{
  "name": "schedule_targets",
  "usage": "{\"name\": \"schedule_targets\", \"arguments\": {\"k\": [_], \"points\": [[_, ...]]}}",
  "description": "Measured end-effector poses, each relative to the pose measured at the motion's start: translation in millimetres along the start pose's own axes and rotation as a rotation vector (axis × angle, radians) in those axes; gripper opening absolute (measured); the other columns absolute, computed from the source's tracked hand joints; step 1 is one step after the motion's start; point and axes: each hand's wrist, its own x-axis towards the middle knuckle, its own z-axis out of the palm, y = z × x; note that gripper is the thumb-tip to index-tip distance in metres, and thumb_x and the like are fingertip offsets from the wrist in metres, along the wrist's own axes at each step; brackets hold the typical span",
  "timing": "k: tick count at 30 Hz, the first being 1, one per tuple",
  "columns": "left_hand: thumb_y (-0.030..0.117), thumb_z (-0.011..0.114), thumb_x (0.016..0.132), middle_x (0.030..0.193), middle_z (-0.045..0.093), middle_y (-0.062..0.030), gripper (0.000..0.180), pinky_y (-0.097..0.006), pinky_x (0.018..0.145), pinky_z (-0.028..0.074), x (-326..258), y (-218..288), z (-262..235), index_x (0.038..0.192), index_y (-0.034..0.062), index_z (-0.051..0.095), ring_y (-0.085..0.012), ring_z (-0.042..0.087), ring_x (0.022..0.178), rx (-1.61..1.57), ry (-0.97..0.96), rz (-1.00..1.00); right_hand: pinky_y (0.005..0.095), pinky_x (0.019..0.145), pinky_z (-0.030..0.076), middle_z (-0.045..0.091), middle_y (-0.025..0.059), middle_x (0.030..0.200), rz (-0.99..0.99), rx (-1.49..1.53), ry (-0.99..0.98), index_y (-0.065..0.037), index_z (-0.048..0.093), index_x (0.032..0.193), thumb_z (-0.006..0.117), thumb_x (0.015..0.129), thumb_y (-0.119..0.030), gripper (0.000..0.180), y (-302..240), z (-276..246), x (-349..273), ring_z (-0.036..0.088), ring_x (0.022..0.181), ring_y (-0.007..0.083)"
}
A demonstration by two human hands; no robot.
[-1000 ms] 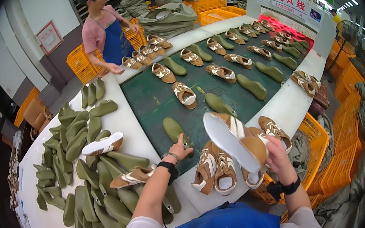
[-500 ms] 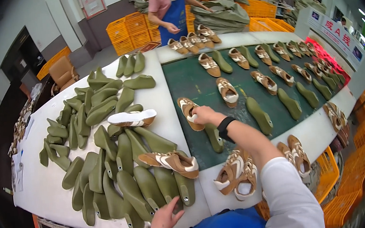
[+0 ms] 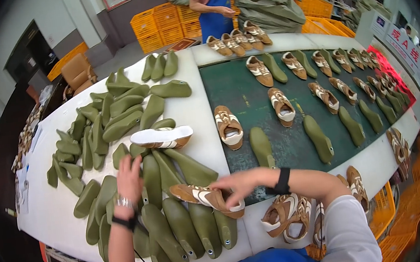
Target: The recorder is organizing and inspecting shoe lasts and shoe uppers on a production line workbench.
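Green shoe lasts lie heaped on the white table at the left. My left hand is over the middle of this heap, fingers stretched out and apart, holding nothing. A brown and white sneaker rests on its side across the nearer lasts. At its heel end is my right hand, fingers and thumb closed around the collar. Farther back, another sneaker lies with its white sole showing. A third sneaker stands on the green conveyor belt, beside a single last.
Rows of sneakers and lasts stretch along the green belt to the right. A pair of sneakers stands on the near white ledge. Across the table is a person in a blue apron. Orange crates are stacked behind.
My right hand has left the sneaker on the belt and moved nearer, onto the one on the lasts. That belt sneaker now stands straighter. My left hand has moved forward over the heap.
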Motion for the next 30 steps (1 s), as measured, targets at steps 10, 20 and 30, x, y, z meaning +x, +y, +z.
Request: {"name": "schedule_targets", "arguments": {"k": [10, 20, 30], "points": [[0.013, 0.055, 0.076, 0.09, 0.058, -0.0153, 0.011, -0.044, 0.071, 0.047, 93.2, -77.6, 132.4, 0.086, 0.0069, 0.056, -0.0325, 0.058, 0.084, 0.109, -0.153, -0.111, 0.0436, 0.081, 0.045, 0.043, 0.0177, 0.117, 0.051, -0.521, 0.331, -0.024, 0.024, 0.136, 0.066, 0.071, -0.024, 0.078, -12.6, 105.6, -26.6, 0.047, 0.101, 0.0379], [0.007, 0.063, 0.078, 0.078, 0.06, -0.008, 0.02, -0.026, 0.064, 0.045, 31.2, -3.7, -93.4, 0.094, -0.0008, 0.056, -0.0135, 0.055, 0.068, -0.487, 0.285, 0.019, 0.0429, 0.068, 0.046, 0.058, 0.0196, 0.095, 0.264, -0.121, 0.69, -0.012, 0.038, 0.126, 0.065, 0.07, -0.014, 0.062, -111.8, 86.3, -133.8, 0.057, 0.083, 0.0369], [0.013, 0.065, 0.074, 0.08, 0.058, 0.0009, 0.024, -0.023, 0.066, 0.044, 31.3, 148.8, -57.2, 0.093, -0.0007, 0.059, -0.0079, 0.053, 0.073, -1.087, -0.564, 0.251, 0.0395, 0.072, 0.045, 0.057, 0.0112, 0.089, 0.814, -0.451, 1.091, -0.015, 0.044, 0.124, 0.065, 0.069, -0.011, 0.059, -141.9, 172.7, -287.8, 0.054, 0.085, 0.0313]]}}
